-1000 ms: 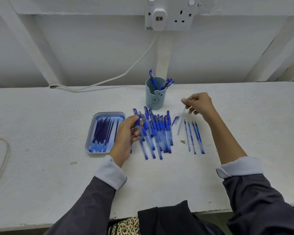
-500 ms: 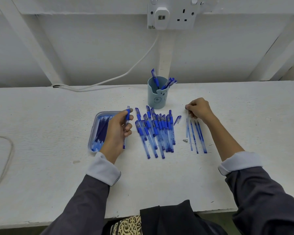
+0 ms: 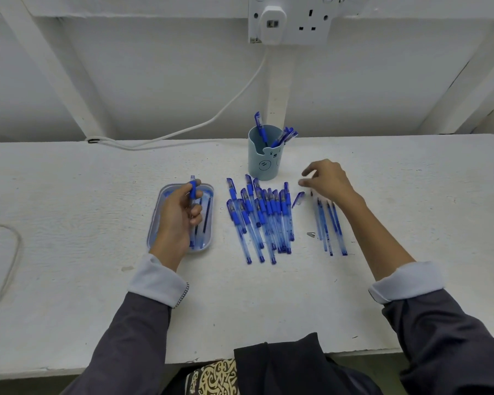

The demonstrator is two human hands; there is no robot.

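Left hand (image 3: pixel 177 220) grips a blue pen (image 3: pixel 193 187) in curled fingers, right above the clear tray (image 3: pixel 211 195) of thin dark refills. Right hand (image 3: pixel 327 179) hangs loose, fingers relaxed and holding nothing, over the far ends of the thin pen barrels (image 3: pixel 330 226) lying side by side. Just beside its fingertips is a stray blue cap (image 3: pixel 298 196). Between the hands sits a heap of capped pens (image 3: pixel 264 220), and beyond that heap a pale blue cup (image 3: pixel 261 163) holds more. All of it rests on a rough white table (image 3: pixel 69 195). Behind is a white wall with a double socket (image 3: pixel 294 21), its cable (image 3: pixel 211 121) trailing down towards the left.
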